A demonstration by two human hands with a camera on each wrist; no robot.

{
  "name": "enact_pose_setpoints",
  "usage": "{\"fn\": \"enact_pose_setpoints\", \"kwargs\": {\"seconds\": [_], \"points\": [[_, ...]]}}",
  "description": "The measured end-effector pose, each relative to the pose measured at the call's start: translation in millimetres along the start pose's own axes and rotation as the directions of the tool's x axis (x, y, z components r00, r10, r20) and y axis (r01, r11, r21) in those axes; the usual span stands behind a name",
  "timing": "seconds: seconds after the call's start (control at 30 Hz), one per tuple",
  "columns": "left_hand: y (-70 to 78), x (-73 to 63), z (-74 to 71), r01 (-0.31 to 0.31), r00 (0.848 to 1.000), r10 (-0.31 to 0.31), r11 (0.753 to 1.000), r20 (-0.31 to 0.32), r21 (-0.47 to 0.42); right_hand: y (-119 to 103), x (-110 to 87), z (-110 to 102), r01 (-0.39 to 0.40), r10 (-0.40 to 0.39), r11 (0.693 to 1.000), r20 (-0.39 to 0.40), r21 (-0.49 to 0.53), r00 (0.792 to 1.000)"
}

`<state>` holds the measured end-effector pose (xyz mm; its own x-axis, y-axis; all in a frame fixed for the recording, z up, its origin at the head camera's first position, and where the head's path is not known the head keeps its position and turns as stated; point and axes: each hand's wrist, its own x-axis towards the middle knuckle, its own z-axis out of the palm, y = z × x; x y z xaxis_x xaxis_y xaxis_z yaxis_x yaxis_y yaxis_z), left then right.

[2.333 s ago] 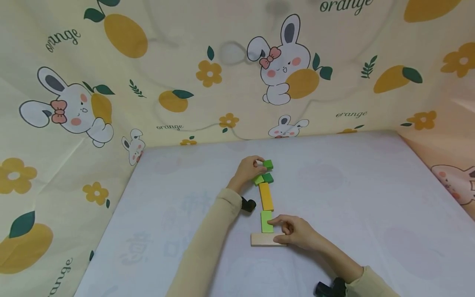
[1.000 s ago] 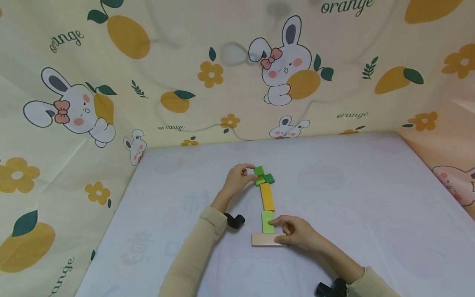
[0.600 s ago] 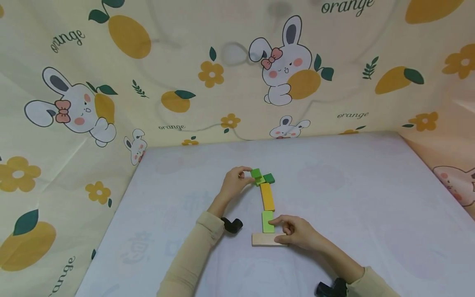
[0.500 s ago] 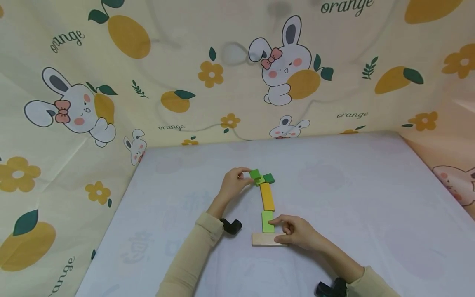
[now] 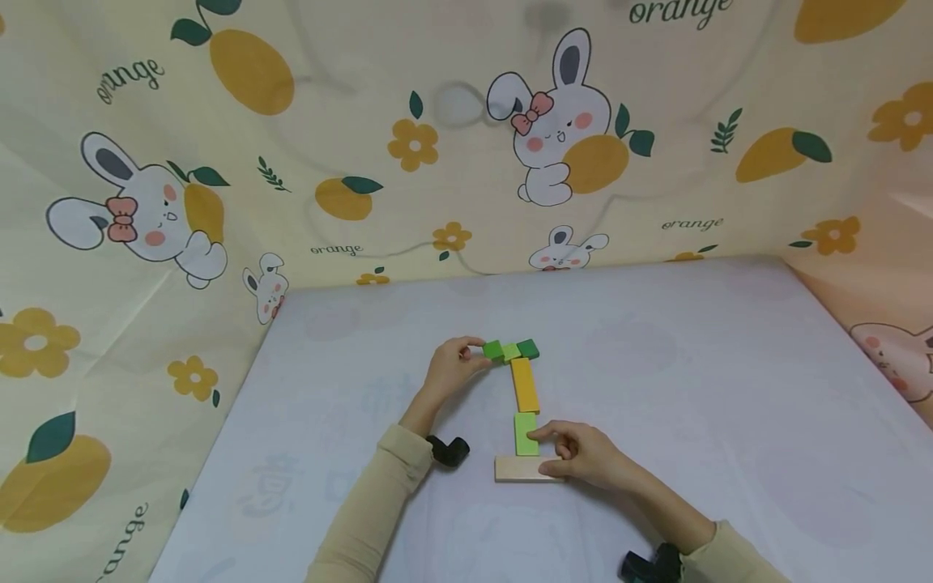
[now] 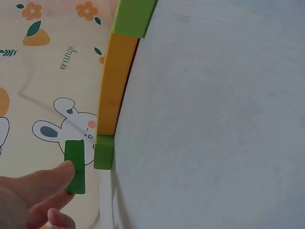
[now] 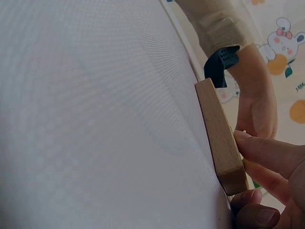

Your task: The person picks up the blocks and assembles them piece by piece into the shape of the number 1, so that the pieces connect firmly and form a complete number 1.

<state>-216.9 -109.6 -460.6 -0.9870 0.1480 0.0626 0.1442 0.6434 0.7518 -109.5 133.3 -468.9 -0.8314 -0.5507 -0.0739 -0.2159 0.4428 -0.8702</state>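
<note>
My left hand [image 5: 449,371] pinches a green block [image 5: 493,351] between thumb and fingers, at the left end of a short row. Beside that block sit a light green block [image 5: 510,351] and a dark green block [image 5: 528,348]. In the left wrist view the pinched green block [image 6: 75,166] appears apart from its neighbour. Below the row runs a long yellow block [image 5: 525,386], then a lime rectangular block [image 5: 526,434], then a plain wooden block [image 5: 517,469] laid crosswise. My right hand [image 5: 590,457] touches the lime block with the index finger, its thumb on the wooden block.
A white cloth covers the table [image 5: 692,364]. Behind it hangs a cream curtain [image 5: 452,162] printed with rabbits and oranges, which also lines the sides. A black wrist mount [image 5: 449,452] sits under the left wrist, and another mount [image 5: 651,564] under the right.
My left hand has moved the green block from behind the row, leftward and toward me, over the light green block to its left side. The right hand stays put.
</note>
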Motion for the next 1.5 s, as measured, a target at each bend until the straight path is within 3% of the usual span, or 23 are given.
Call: {"fn": "enact_pose_setpoints", "kwargs": {"seconds": [0.97,1.5], "points": [[-4.2,-0.5,5.8,0.097,0.994,-0.103,0.987,0.045,0.126,4.0,0.4,2.6,0.010,-0.010,1.000,0.004,-0.015,1.000],[-3.3,-0.6,4.4,0.089,0.994,-0.094,0.992,0.050,0.092,3.0,-0.2,0.3,-0.009,0.009,1.000,0.008,0.001,1.000]]}}
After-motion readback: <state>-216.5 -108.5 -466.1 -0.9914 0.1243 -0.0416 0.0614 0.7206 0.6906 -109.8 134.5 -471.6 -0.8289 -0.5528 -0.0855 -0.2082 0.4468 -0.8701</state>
